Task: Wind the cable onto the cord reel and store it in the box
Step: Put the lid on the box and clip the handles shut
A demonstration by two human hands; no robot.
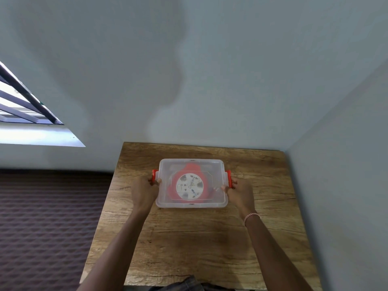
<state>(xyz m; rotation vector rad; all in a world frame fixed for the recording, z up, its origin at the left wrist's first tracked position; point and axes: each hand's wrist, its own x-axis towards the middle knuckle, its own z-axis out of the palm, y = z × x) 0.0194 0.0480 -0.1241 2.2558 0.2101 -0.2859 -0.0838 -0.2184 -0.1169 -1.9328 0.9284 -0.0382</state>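
A clear plastic box (218,201) with its lid on stands on the wooden table (199,238). Through the lid I see the red cord reel (190,186) with its white round face lying flat inside. My left hand (144,191) grips the red handle (155,175) on the box's left end. My right hand (239,192) grips the red handle (229,177) on the right end. The cable itself cannot be made out through the plastic.
The table stands in a corner, with walls close behind it and to its right. A dark patterned mattress (48,217) lies to the left. A barred window (25,106) is at the upper left.
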